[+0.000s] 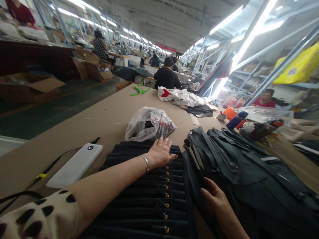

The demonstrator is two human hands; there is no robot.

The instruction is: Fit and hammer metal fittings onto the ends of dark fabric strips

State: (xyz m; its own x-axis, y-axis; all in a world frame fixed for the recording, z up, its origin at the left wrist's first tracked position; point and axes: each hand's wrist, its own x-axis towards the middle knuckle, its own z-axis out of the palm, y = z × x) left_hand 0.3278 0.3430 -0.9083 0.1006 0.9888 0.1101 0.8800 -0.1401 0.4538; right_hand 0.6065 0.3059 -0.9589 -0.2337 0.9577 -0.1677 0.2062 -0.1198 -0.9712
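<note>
My left hand [161,153] lies flat with fingers spread on the far end of a row of overlapping dark zippered fabric pieces [139,192]. Small gold-coloured zipper pulls [166,196] line the row's right side. To the right, my right hand [216,199] is closed, thumb against fingers, around a dark fabric piece [196,179] hanging alongside the row. A slim black object [193,154] with a rounded end lies at the top of that piece; its kind is unclear. Just past my left fingertips sits a clear plastic bag [149,124] with dark contents.
A heap of dark fabric pieces [249,176] spreads at right. A white power bank [76,165] and black cord [62,156] lie at left. Farther back are a white plastic bag [181,96], green strips [139,89] and a blue item [236,120]. A person [166,76] sits beyond the table.
</note>
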